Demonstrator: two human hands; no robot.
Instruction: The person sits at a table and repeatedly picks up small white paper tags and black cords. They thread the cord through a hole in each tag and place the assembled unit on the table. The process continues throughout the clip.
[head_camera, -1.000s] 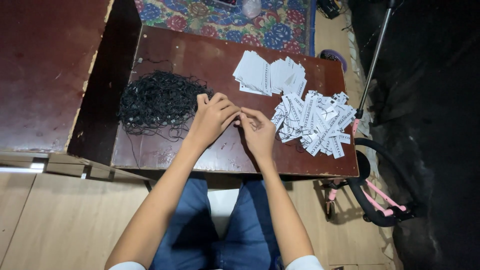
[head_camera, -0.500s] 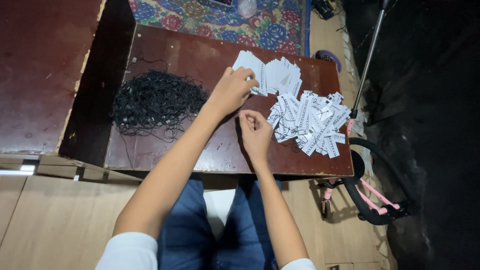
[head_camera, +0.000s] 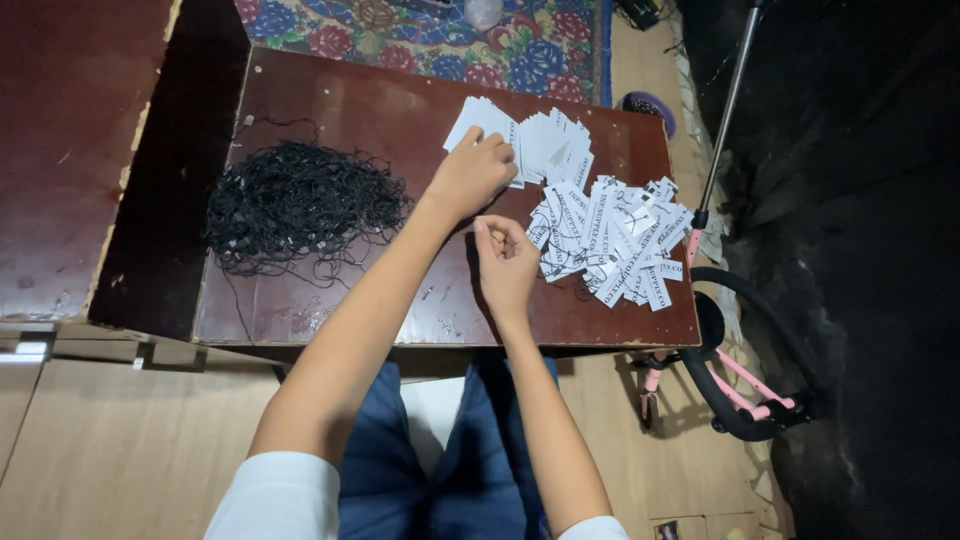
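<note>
I sit at a small dark-brown table (head_camera: 330, 100). My left hand (head_camera: 470, 175) reaches forward, and its curled fingers grip the near edge of a white tag in the fanned stack of blank tags (head_camera: 550, 145). Closer to me, my right hand (head_camera: 505, 265) hovers over the table with thumb and fingertips pinched together; whatever is between them is too small to make out. Just right of that hand lies a loose pile of printed white tags (head_camera: 620, 240). A tangled heap of black strings (head_camera: 300, 205) covers the left part of the table.
A larger brown tabletop (head_camera: 70, 150) stands to the left across a dark gap. A floral rug (head_camera: 400, 30) lies beyond the table. At the right are a metal pole (head_camera: 725, 110), a pink and black wheeled frame (head_camera: 750, 390) and a purple bowl (head_camera: 650, 105).
My left hand left the spot beside the string heap, where both hands met, and moved forward onto the blank tag stack. My right hand stayed near the table's middle, still pinched.
</note>
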